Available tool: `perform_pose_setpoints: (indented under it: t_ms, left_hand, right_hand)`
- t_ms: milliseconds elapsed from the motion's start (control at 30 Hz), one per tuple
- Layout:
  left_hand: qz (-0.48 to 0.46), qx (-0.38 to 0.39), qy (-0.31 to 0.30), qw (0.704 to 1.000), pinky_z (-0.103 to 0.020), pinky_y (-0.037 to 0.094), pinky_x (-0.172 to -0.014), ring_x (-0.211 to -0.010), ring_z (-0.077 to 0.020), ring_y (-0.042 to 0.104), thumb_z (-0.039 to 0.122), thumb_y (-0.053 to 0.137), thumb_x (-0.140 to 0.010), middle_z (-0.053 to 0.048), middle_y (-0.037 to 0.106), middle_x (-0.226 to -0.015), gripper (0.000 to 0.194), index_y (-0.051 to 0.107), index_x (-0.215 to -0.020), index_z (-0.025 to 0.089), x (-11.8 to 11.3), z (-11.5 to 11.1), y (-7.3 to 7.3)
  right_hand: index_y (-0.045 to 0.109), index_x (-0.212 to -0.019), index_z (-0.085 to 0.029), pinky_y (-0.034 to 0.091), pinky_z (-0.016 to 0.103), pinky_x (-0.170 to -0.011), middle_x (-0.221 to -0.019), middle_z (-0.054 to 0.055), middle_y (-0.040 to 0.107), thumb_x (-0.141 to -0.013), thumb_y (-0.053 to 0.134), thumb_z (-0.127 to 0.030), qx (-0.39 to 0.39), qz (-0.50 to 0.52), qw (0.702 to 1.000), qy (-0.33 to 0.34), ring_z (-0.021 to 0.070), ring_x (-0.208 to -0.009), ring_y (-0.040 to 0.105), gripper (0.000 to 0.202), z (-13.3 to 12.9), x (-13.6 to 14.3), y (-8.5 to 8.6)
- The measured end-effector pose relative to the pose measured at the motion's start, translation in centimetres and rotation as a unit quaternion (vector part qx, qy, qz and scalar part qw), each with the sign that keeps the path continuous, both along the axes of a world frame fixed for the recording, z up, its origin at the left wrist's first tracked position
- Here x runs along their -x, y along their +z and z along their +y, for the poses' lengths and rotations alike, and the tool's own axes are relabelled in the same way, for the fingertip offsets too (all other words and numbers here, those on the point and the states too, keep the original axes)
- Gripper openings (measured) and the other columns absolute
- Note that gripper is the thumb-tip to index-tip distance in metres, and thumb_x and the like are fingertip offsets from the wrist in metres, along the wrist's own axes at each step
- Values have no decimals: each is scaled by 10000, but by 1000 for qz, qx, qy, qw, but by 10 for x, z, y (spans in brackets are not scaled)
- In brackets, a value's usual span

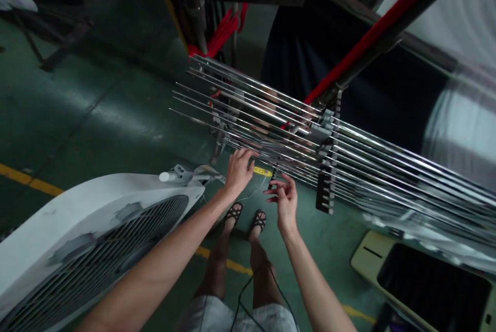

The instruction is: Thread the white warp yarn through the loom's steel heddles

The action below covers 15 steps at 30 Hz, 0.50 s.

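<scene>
Just beside fingers (242, 154): metal rods (360, 161)

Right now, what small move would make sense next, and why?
Perhaps bring the right hand up to the metal rods: it hangs loosely open just short of them, with nothing clearly in its grasp, while the left hand is at their near edge. Whether the left one touches a rod is unclear.
</scene>
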<state>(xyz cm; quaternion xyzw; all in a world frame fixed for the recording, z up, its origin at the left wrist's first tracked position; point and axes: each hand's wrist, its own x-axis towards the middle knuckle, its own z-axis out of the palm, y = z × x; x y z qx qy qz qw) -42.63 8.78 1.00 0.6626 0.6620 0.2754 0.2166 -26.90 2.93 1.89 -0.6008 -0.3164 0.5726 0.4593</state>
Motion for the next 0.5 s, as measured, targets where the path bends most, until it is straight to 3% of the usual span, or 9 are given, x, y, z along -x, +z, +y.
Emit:
perform_pose_setpoints:
  t_ms: [233,367,500]
  left_hand:
    - [-1,20,-55,998,-385,376,-890,-1020,-262,534,155,587,-809,-62,618,-1042,166,586,-967,205,-18,1,-2]
    - [-52,32,-107,992,-384,371,-913,-1045,-275,534,194,608,-797,-72,624,-1047,178,634,-967,240,-25,0,-3]
    - [-105,62,-137,983,-404,340,-981,-1006,-274,552,125,575,-770,-72,650,-948,181,685,-856,240,-11,12,0]
  right_hand:
    - [527,-1020,-206,421,148,-362,-811,-25,595,-802,620,-392,-18,16,997,-70,75,-485,587,302,25,14,4]
    - [569,-914,-169,404,152,-371,-711,-29,578,-814,613,-416,-56,-32,997,-34,70,-480,534,271,27,26,10]
    - [588,-906,-169,398,162,-405,-745,-13,602,-832,601,-402,-84,-81,993,13,74,-522,524,244,21,36,19]
